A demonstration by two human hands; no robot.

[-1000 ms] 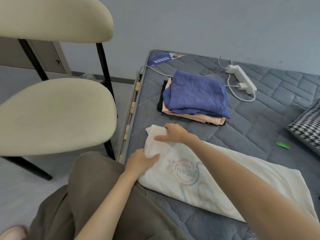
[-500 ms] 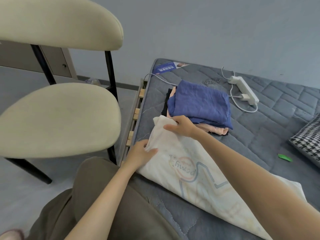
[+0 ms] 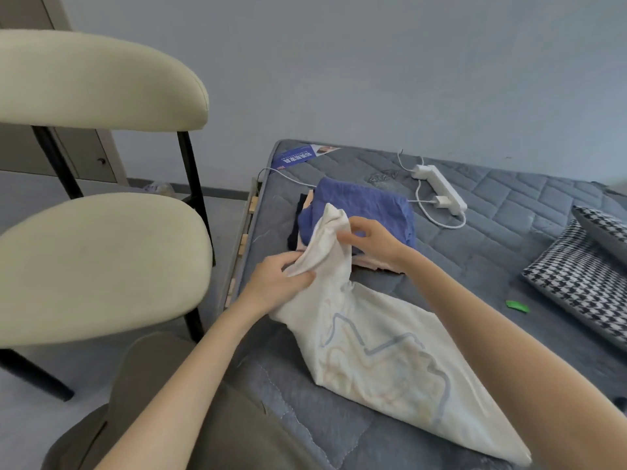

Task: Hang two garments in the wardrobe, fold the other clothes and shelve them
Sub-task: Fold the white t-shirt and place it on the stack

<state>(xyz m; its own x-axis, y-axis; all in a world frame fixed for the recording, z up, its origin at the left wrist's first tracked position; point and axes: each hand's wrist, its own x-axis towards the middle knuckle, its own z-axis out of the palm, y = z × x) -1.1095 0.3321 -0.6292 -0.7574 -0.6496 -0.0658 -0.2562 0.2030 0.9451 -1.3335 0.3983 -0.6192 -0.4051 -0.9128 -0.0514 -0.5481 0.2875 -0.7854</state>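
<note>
- Pinching cream garment (image 3: 390, 361) by its lifted end: left hand (image 3: 274, 283) at 9 o'clock, right hand (image 3: 373, 239) at 1 o'clock.
- Best carried level toward hem at 5 o'clock, corners matched.

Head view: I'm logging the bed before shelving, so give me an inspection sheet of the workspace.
Surface: grey quilted mattress.
Job's things: white garment, one end raised, the rest on the mattress; folded stack behind it, blue garment on top, peach garment and black garment beneath.
Clutter: green scrap; blue printed label at the mattress corner.
Hands: left hand and right hand both grip the white garment's raised end.
Cables: white power strip; white cable looping beside it.
Surroundings: cream chair at left, houndstooth cushion at right.
</note>
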